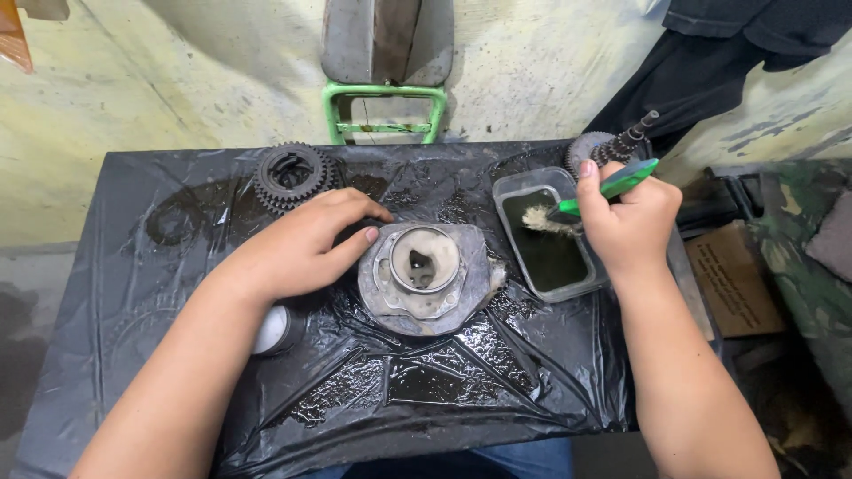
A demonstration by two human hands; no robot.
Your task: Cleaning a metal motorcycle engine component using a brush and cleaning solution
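We see two bare arms reaching out over a wet, shiny black plastic sheet [417, 390] that covers the table. Tucked under the left wrist is a small round white and black thing [272, 328]; we cannot tell what it is.

The left hand [297, 248] lies flat, fingers spread, touching the left edge of a round grey metal part with a ring and a hole in its middle [424, 275]. The part lies flat just right of that hand, its hole facing up at us. We think the hand is keeping it steady.

The right hand [628, 222] is closed tight around a green-handled brush [603, 191]. The brush slants: handle up and to the right, pale bristles down and to the left, over a clear plastic tub of dark liquid [546, 248] just left of that hand.

We think this is the cleaning step, with the brush being wetted. The next move would need the bristles carried left, onto the part.

Past the left fingers sits a dark stack of toothed gears [291, 176]. Past the right hand lies a gear on a shaft [612, 146].
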